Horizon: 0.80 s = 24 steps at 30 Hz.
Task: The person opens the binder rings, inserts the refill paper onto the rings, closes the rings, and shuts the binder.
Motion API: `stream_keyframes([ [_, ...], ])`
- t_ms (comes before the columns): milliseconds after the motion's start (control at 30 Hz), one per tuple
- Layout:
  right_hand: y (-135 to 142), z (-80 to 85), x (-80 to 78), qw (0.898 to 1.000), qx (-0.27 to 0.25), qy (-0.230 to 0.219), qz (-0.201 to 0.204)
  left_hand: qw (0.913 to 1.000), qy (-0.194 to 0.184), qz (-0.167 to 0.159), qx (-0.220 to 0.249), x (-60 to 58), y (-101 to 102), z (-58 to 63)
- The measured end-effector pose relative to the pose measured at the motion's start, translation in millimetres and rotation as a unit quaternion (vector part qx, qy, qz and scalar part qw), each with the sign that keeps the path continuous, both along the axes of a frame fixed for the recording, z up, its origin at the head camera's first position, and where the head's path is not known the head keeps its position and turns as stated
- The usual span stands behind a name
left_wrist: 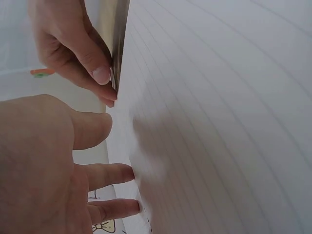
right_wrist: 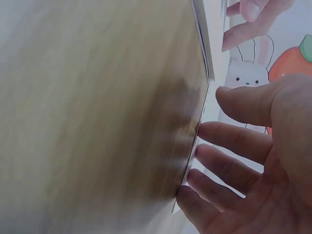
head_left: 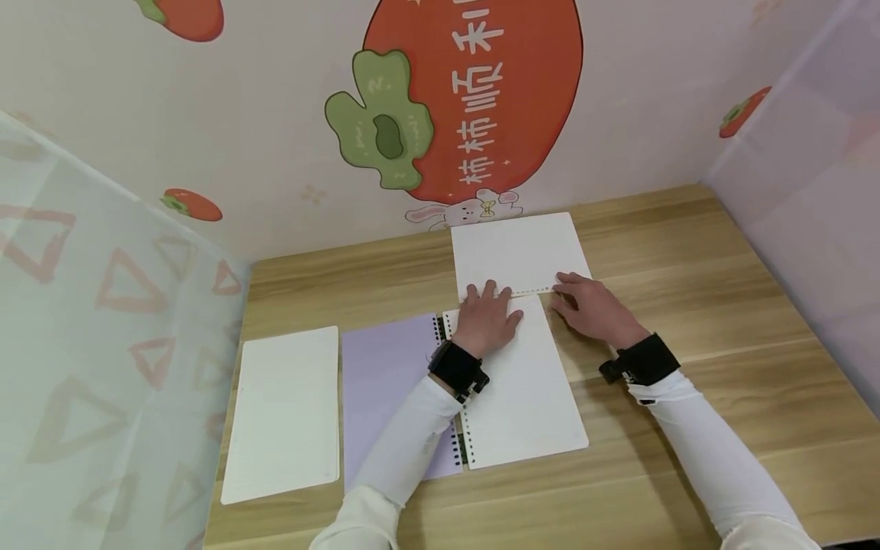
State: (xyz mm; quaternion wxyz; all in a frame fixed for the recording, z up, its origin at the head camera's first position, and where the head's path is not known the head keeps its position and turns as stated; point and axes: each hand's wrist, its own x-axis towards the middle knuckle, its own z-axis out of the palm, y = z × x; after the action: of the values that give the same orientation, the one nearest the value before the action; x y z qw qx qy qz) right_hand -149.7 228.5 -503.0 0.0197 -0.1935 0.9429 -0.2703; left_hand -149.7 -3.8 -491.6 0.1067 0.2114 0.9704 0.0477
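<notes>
My left hand lies with spread fingers over the top edge of a stack of white lined paper. Its fingertips reach the near edge of another stack of white punched sheets beyond it. At that far stack's near right corner, my right hand touches the edge with its fingertips. In the right wrist view, the right fingers are slightly bent along the sheet edge, thumb apart. Left of the lined paper, under my left forearm, lies a purple notebook cover with punched holes; dark binding shows between them.
A white sheet or pad with rounded corners lies at the left of the wooden table. The printed wall rises right behind the far stack. Side panels stand left and right.
</notes>
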Motion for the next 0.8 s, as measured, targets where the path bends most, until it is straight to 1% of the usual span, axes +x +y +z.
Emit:
stream_keyframes([
  [167, 11, 2.9, 2.6, 1.0, 0.003, -0.001, -0.015, 0.9998, -0.009, -0.013, -0.011, -4.8, 15, 0.6],
  [333, 23, 2.3, 9.5, 0.999, 0.01, -0.003, -0.036, 0.9993, 0.002, -0.027, -0.027, -6.7, 31, 1.4],
  [567, 39, 1.8, 20.5, 0.998, 0.02, -0.012, -0.062, 0.9991, -0.009, -0.038, -0.018, -11.5, 50, -3.0],
  [700, 45, 3.8, 27.2, 0.997, 0.02, -0.011, -0.071, 0.9985, -0.006, -0.045, -0.032, -11.6, 59, -3.8],
  [800, 48, 5.1, 35.3, 0.996, 0.029, -0.006, -0.082, 0.9979, -0.011, -0.046, -0.045, -8.9, 66, -3.6],
])
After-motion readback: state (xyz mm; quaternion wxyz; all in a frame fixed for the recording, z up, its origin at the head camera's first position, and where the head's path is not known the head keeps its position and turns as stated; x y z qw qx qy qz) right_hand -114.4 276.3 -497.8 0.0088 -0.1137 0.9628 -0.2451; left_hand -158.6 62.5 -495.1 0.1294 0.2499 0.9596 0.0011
